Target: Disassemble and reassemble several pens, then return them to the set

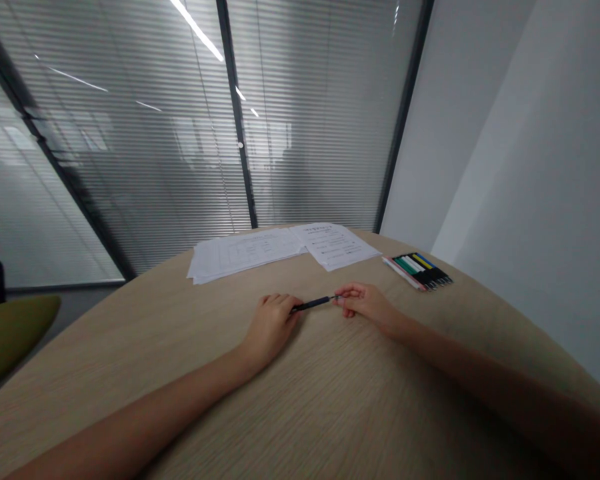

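Note:
A slim black pen (313, 304) lies level just above the wooden round table (145, 373). My left hand (273, 327) is curled around the pen's near end, resting on the tabletop. My right hand (363, 305) pinches the pen's silver-looking far tip between its fingertips. Beyond both hands lie a stack of printed papers (245, 255) and a second printed sheet (335, 245). Neither hand touches them. A row of colored marker pens (420, 272) lies to the right of the papers, beyond my right hand.
The table's curved far edge runs close behind the papers. Behind it stands a glass partition with slatted blinds (230, 133), and a white wall (520, 167) rises at the right. An olive-green chair seat (10, 340) sits beyond the table's left edge.

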`<state>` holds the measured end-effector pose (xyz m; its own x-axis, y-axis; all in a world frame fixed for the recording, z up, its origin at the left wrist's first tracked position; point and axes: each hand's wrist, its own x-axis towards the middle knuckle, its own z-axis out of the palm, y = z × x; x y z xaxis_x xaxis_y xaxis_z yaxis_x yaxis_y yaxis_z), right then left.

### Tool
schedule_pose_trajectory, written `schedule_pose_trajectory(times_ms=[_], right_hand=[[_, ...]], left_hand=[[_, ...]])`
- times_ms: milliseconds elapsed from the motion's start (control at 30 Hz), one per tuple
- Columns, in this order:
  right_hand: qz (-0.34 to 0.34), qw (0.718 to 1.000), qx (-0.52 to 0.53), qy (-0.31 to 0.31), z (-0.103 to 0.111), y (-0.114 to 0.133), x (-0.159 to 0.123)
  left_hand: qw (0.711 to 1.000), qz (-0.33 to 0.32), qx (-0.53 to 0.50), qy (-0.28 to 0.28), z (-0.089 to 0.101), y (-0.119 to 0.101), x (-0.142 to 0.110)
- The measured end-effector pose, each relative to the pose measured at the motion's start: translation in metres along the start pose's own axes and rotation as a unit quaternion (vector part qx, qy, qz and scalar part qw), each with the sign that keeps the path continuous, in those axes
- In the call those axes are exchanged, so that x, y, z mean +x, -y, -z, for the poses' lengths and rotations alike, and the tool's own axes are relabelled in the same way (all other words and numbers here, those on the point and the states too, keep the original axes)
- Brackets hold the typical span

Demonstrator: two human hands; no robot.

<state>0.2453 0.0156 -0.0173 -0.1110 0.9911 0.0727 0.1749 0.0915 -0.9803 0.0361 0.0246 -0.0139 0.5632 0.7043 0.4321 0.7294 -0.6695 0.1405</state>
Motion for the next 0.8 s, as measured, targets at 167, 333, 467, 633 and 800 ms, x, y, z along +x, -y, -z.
schedule_pose_trajectory(times_ms=[167, 333, 467, 633, 800], right_hand=[[0.001, 1.000, 0.017, -0.005, 0.001, -0.006, 0.000], [-0.004, 0.999, 0.019, -0.027, 0.001, -0.006, 0.002], [-0.014, 0.999, 0.018, -0.044, 0.001, -0.006, 0.003], [0.008, 1.000, 0.013, -0.022, 0.001, -0.008, 0.002], [0.004, 1.000, 0.008, -0.017, -0.001, -0.008, 0.001]], left_hand=[[1.000, -0.002, 0.008, 0.006, 0.000, -0.001, 0.000], [1.000, 0.008, 0.009, 0.005, 0.002, -0.003, 0.000], [1.000, 0.024, -0.006, 0.007, 0.000, 0.000, 0.001], [0.996, 0.042, -0.077, 0.019, -0.003, 0.005, 0.004], [0.990, 0.042, -0.137, 0.021, -0.004, 0.009, 0.005]])
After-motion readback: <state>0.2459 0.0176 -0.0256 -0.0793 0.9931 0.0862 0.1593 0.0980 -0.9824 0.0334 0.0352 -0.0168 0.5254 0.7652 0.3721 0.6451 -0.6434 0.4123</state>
